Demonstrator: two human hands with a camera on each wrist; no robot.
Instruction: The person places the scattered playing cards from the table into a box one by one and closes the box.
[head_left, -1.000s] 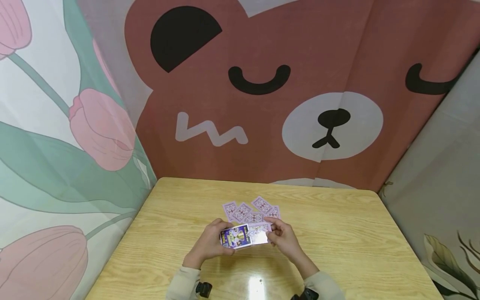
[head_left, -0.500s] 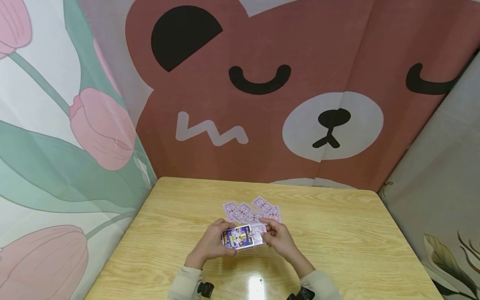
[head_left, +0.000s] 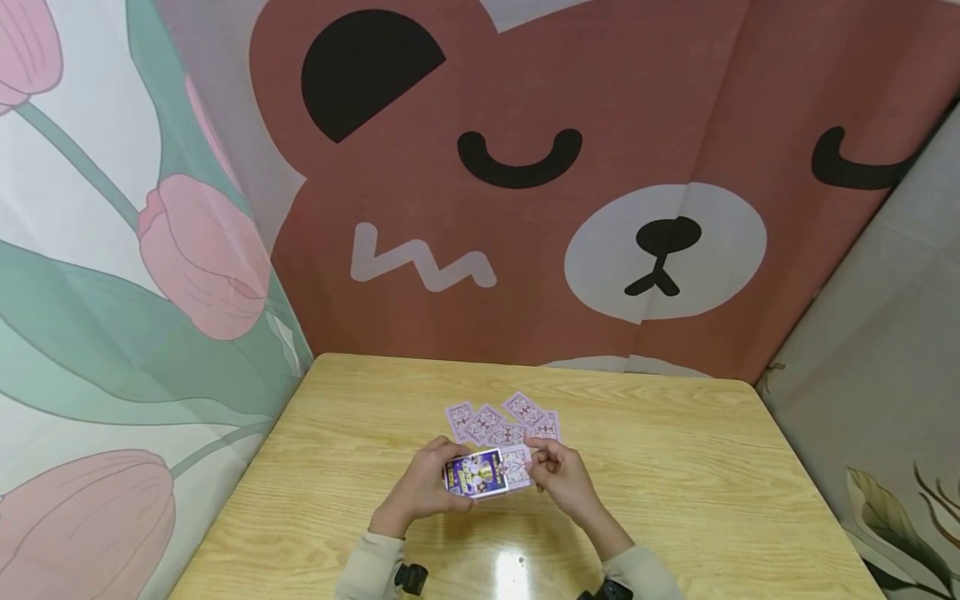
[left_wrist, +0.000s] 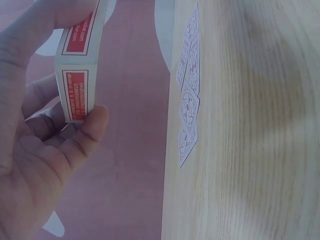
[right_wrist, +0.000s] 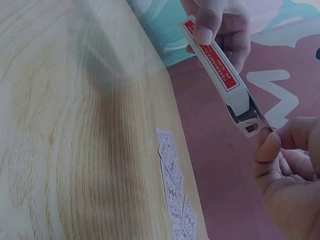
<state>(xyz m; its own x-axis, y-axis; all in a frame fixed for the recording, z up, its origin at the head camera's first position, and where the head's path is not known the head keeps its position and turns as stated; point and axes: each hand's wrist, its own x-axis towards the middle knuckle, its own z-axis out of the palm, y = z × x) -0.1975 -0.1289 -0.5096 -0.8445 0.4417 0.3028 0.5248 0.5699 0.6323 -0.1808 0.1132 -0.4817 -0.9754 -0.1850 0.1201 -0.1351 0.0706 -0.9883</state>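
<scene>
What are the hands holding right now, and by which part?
The left hand grips the card box by opposite long edges, near one end; the right hand pinches the protruding card at its outer end.

A card box (head_left: 476, 473) with a purple-blue front showing a gold trophy, white borders and red printed panels on its narrow edges is held aloft in the left hand (head_left: 426, 483), tilted slightly. From its open right end juts a pale pink card (head_left: 516, 467) with an ornate back, its outer edge pinched by the right hand (head_left: 566, 479). Beyond the box, five loose cards (head_left: 483, 425) in matching pink lie patterned side up on the wooden table (head_left: 675, 467), set at differing angles and overlapping in places.
</scene>
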